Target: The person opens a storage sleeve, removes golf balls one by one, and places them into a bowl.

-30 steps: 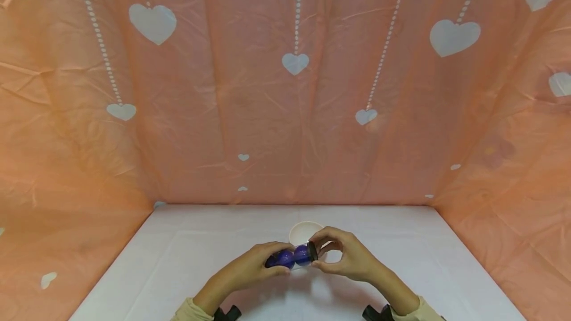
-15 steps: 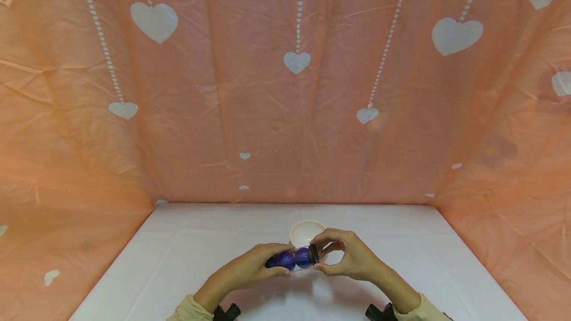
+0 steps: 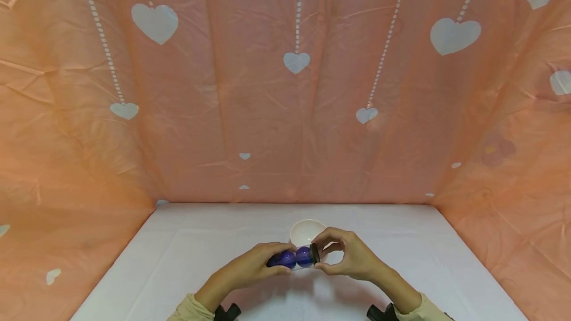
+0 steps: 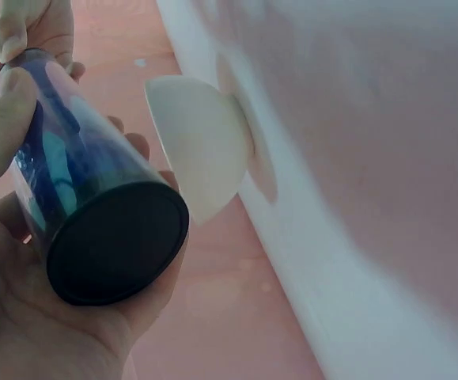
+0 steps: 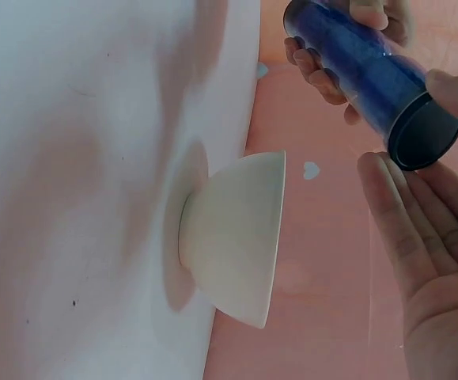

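Note:
A clear tube (image 3: 292,258) with black end caps lies nearly level between both hands, held over the table; blue balls show inside it. My left hand (image 3: 250,265) grips the tube's left part, fingers on the far side and thumb on the near side. With thumb and fingertips, my right hand (image 3: 350,256) pinches the black cap (image 5: 426,134) at the right end. The other black cap (image 4: 118,244) faces the camera in the left wrist view, by the left palm. Just behind the tube stands a white bowl (image 3: 305,231), its inside partly hidden by the right fingers.
The bowl rests upright on a white-covered table (image 3: 200,232). Orange sheeting (image 3: 267,113) printed with white hearts encloses the back and sides. Black devices (image 3: 227,312) are worn at both wrists, below the sleeves.
The tube and both hands stay almost in place, with only a very slight shift to the right. Both hands keep their hold.

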Motion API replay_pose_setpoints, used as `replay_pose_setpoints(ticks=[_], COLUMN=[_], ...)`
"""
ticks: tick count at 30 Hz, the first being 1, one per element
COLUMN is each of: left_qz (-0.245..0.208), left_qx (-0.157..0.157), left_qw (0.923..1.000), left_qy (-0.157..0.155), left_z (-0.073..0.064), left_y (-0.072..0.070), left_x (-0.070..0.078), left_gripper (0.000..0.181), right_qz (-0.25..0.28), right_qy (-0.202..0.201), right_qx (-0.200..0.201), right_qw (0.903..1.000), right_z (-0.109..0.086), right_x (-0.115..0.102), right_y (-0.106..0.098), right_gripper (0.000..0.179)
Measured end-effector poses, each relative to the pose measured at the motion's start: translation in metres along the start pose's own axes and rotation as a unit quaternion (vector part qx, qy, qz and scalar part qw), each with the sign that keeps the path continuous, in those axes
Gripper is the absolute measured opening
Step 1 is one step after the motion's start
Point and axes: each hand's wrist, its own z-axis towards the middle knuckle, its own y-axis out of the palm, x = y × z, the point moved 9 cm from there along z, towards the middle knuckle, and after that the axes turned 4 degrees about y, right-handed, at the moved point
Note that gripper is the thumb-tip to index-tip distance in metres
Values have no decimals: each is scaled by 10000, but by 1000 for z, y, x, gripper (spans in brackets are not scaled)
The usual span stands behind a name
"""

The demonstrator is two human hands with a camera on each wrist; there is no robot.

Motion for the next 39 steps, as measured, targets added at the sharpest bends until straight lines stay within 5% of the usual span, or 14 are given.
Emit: replay_pose_setpoints(ticks=[10, 23, 39], left_qz=[63, 14, -39], left_qx=[-2, 2, -98], left_qw=[9996, 9988, 9999], left_qy=[-281, -493, -27], left_z=[1, -2, -3], left_y=[3, 1, 0], left_x=[2, 2, 8], left_gripper=[48, 54, 45], right_qz=[-136, -190, 123], right_qy=[-164, 216, 36], right_qx=[22, 247, 56], right_qw=[9998, 9993, 9999], right_z=[-2, -5, -5], right_x=[-4, -3, -7], right_y=[1, 4, 4], right_gripper=[41, 42, 40])
